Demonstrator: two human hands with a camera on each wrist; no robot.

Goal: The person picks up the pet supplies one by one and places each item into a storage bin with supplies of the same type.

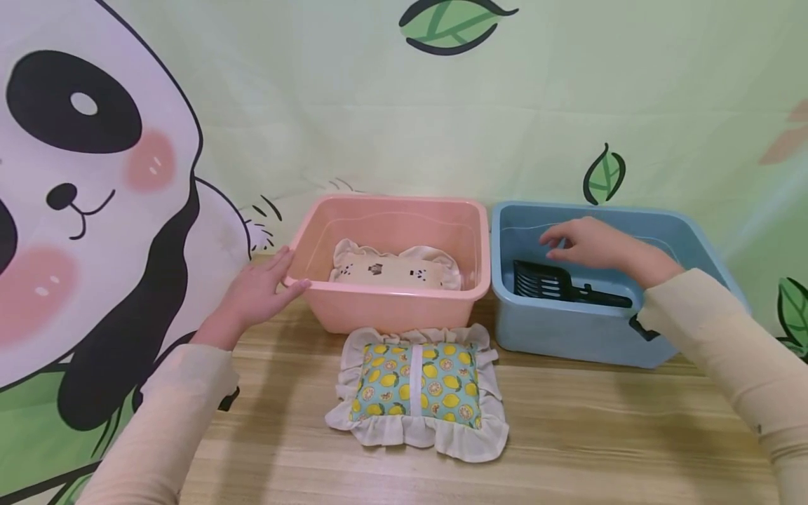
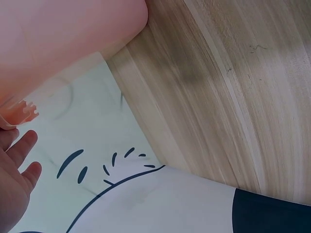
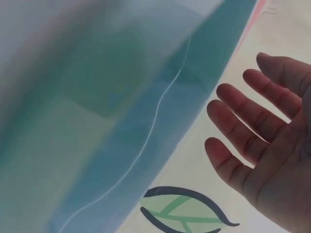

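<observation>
My left hand (image 1: 260, 291) touches the left rim of the pink bin (image 1: 388, 312), its fingers at the edge and thumb at the front corner. Inside that bin lies a cream pillow (image 1: 394, 270) with ruffled edges and small printed figures. My right hand (image 1: 590, 242) hovers over the blue bin (image 1: 574, 330), fingers loosely bent and holding nothing; in the right wrist view its fingers are spread beside the bin's wall. Below it a black slotted scoop (image 1: 555, 284) lies in the blue bin, handle toward the right. A lemon-print pillow (image 1: 435, 382) with white ruffles lies in front of the pink bin.
Both bins stand side by side at the back of the wooden table (image 1: 568, 435). Right behind them hangs a pale green cloth (image 1: 353, 91) printed with leaves and a large panda, which also covers the left side.
</observation>
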